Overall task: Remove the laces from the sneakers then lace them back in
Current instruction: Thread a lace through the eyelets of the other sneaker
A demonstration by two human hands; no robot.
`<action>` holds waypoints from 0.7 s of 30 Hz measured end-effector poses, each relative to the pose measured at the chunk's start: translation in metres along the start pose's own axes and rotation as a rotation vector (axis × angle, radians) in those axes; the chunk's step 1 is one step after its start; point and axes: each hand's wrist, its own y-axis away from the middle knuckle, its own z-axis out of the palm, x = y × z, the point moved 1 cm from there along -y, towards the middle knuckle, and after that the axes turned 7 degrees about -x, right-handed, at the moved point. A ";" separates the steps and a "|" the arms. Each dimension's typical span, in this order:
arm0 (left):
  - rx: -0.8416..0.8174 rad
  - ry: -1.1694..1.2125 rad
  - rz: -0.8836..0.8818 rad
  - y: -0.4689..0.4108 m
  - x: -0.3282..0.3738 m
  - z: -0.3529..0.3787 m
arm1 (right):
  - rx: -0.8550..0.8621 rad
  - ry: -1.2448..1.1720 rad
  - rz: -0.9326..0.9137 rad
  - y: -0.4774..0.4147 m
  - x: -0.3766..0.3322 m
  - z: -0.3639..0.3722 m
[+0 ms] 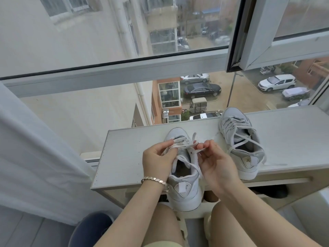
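Pinching the flat white lace (pixel 186 144) in both the left hand (pixel 158 158) and right hand (pixel 216 164), fingers curled, just above the pale grey leather sneaker (pixel 185 186). Overhanging the near edge of the white worktop (pixel 124 157). Standing to the right, the matching second sneaker (pixel 240 139), loosely laced.

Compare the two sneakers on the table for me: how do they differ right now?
The near sneaker is being worked: the left hand and right hand both pinch its lace; the far sneaker is untouched, lace ends trailing on the table. The near sneaker's heel overhangs the table's front edge; the far sneaker sits further back, to the right. Both are pale grey-white, toes toward the window, laces at least partly threaded.
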 end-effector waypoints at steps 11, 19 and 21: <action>-0.332 -0.382 0.085 -0.011 -0.009 -0.001 | -0.224 0.750 -0.229 0.020 0.001 -0.013; -0.343 -0.335 0.091 -0.010 -0.010 -0.003 | -0.020 0.894 -0.314 0.035 -0.083 0.012; -0.288 -0.282 0.090 -0.007 -0.009 -0.002 | -0.018 1.430 -0.057 0.025 -0.076 0.006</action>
